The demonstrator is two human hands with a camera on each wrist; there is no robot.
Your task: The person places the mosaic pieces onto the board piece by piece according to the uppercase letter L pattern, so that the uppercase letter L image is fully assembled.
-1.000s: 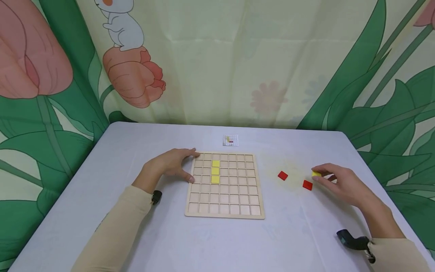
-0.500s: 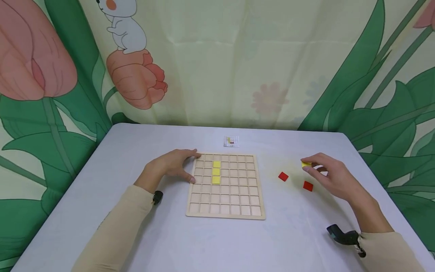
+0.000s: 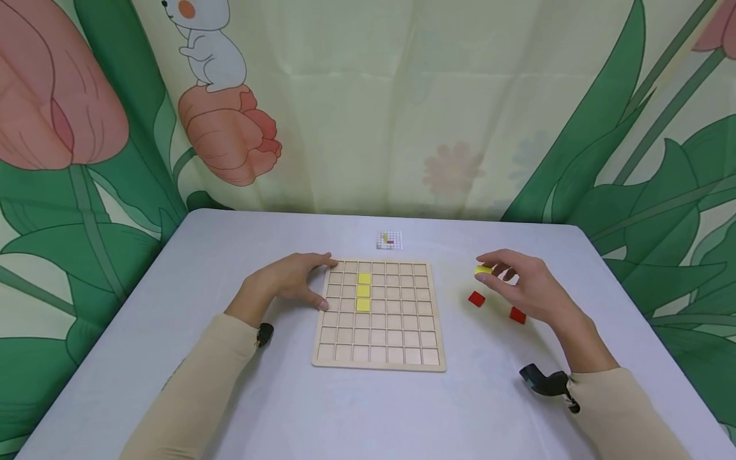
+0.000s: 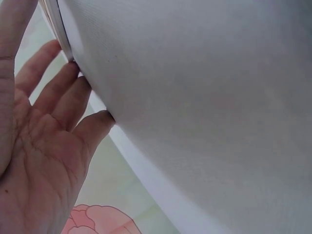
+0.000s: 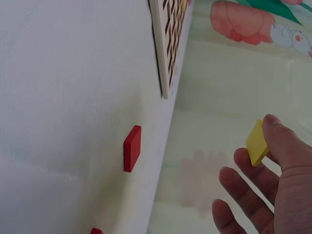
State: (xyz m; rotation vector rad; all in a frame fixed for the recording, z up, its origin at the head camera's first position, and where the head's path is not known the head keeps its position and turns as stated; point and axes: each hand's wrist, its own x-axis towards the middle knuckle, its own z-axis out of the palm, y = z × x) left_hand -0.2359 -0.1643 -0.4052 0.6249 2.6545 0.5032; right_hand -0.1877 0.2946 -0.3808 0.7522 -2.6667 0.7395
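Note:
A yellow square tile (image 3: 483,270) is pinched between the thumb and fingertips of my right hand (image 3: 520,281), held above the table right of the wooden grid board (image 3: 379,367). The right wrist view shows this yellow tile (image 5: 256,144) up close, tilted between thumb and index finger. My left hand (image 3: 290,278) rests against the board's left edge, thumb and fingers spread apart; in the left wrist view its fingertips (image 4: 84,84) are by the board's corner. Three yellow tiles (image 3: 363,292) form a vertical line in the board's upper cells.
Two red tiles lie on the white table: one red tile (image 3: 476,299) nearer the board, another red tile (image 3: 517,315) farther right under my right hand. Behind the board lies a small pattern card (image 3: 390,240). A printed curtain (image 3: 356,128) hangs behind the table.
My right hand has lifted the yellow tile from beside the farther red tile and carried it left toward the board. My left hand stays at the board's edge.

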